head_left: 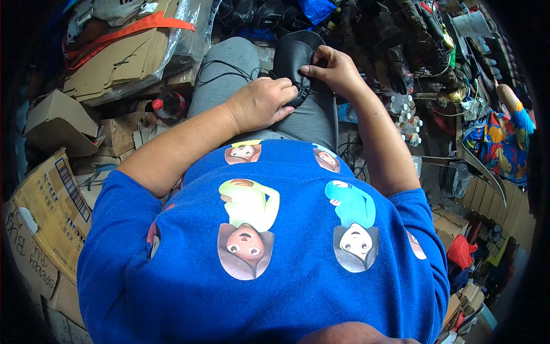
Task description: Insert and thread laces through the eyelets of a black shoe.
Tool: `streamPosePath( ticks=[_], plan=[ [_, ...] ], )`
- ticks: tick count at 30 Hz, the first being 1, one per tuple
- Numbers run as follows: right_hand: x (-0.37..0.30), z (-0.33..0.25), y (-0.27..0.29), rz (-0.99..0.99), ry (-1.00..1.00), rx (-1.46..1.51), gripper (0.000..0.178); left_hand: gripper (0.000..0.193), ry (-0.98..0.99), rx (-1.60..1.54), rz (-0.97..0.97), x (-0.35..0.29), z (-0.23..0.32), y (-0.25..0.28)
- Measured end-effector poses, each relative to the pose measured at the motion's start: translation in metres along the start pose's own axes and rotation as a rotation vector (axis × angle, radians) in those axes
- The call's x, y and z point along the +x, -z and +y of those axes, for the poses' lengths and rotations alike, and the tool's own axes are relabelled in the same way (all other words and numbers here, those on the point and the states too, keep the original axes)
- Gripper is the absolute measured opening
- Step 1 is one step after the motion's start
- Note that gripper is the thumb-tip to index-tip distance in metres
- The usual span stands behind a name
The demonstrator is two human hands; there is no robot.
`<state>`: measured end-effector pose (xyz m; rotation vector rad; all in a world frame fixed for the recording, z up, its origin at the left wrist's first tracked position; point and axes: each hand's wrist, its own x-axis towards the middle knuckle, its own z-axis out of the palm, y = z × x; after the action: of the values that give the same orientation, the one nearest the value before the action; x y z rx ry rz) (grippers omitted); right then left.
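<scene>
clutter crowds both sides of a seated person in a blue printed shirt (pixel 303 275), so the lap in grey trousers (pixel 226 49) seems to serve as a bench. the black leather piece (pixel 291 54), probably a shoe, lies lengthwise on the right thigh, where both hands can meet over it.

the left hand (pixel 260 103) is curled at its near end, likely to steady it; what sits inside those fingers is hidden. the right hand (pixel 339 70) bends thumb and forefinger toward its right side, but whether they pinch leather, cord or nothing cannot be told. black cord (pixel 229 67) loops across the left thigh, perhaps laid there to stay untangled.

beyond the left leg stands a red-capped bottle (pixel 170 106); beyond the right, small white-capped bottles (pixel 408 121), within reach. farther off, an orange strap (pixel 149 23) crosses stacked cardboard (pixel 129 60), perhaps to bundle it, and dark footwear (pixel 275 14) is heaped ahead.
</scene>
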<state>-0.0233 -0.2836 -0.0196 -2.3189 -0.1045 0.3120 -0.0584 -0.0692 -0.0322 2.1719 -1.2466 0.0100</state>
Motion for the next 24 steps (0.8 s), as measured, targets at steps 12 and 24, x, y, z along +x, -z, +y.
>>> streamPosePath(
  ticks=[12,24],
  plan=[
    [-0.001,0.015,-0.003,0.132,-0.062,0.010,0.062,0.042,0.252,-0.217,0.090,0.002,0.005,-0.001],
    [-0.016,0.007,0.000,0.201,0.039,0.027,0.057,0.037,0.158,-0.264,-0.028,0.010,-0.021,0.018]
  ],
)
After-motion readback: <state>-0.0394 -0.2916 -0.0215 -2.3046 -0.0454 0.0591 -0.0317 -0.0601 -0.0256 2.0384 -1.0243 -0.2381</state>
